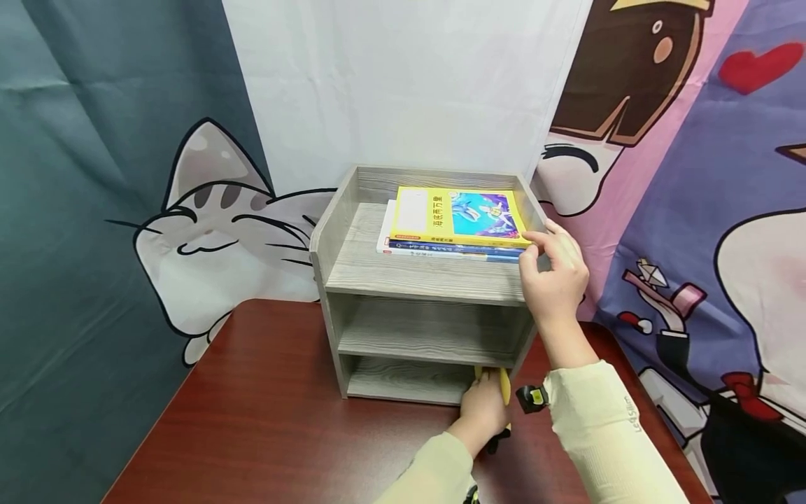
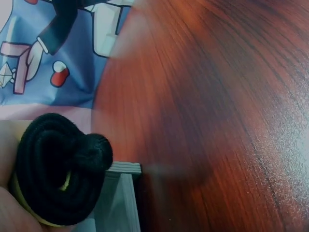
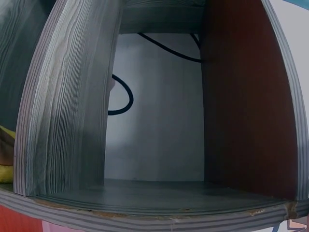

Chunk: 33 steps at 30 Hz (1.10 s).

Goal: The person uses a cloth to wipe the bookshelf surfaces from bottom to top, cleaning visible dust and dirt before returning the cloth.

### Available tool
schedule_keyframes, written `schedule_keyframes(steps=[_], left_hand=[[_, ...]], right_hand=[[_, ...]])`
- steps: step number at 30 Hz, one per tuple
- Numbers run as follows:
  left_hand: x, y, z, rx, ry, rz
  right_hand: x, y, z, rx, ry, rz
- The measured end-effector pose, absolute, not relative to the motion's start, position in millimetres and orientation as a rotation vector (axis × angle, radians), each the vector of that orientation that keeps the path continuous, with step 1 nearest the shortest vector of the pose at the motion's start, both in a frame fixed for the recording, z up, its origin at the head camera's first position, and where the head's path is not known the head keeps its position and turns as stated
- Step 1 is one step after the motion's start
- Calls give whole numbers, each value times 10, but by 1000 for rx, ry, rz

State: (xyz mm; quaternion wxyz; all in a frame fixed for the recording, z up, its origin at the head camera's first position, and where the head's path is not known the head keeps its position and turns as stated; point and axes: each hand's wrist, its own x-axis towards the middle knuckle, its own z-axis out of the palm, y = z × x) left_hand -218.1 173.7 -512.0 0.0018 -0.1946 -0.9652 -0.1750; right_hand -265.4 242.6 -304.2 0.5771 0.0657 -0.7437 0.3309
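My left hand [image 1: 486, 406] grips a rolled yellow-and-black fabric bundle [image 1: 505, 386] at the right end of the lowest shelf. In the left wrist view the black end of the bundle [image 2: 58, 169] shows as rolled layers with a rounded knob. My right hand [image 1: 557, 273] is at the right side panel of the small grey wooden shelf unit [image 1: 434, 283]. Its index fingertip meets the near right corner of a yellow book [image 1: 415, 217], with the thumb just below and a gap between them. Beneath the yellow book lie blue and white books [image 1: 434, 253].
The shelf unit stands on a reddish-brown table [image 1: 252, 392]. Below its top lie a middle shelf [image 1: 434, 329] and a bottom shelf [image 1: 403, 381]. A white curtain [image 1: 403, 84] hangs behind, with cartoon-printed cloths at both sides. Black cable [image 3: 169, 48] shows behind the unit.
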Motion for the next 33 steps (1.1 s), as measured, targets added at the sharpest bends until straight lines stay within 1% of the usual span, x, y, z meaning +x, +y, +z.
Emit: schedule_keyframes(steps=[10,16,21,25,28,33], left_hand=[[-2246,1730,-5322,-556,-3063,-412],[-2272,1753,-5393,-576,-3100,-84],[-2317,1781,-5441,-545,-3120,234],[-2333,1780,-5463,-557,-3110,347],[-2346,1758,-5436,-605,-3145,260],[-2389,1644,-5336,-693,-3219,-379]], right_hand=[[-2648,2417,-3037,168,-1722,782],[-2662,2406,-3030,168,-1720,776],[-2682,2391,-3050,173,-1737,779],[-2688,2390,-3059,175,-1743,778],[-2684,2403,-3061,168,-1737,768],[-2670,2440,-3066,155,-1746,740]])
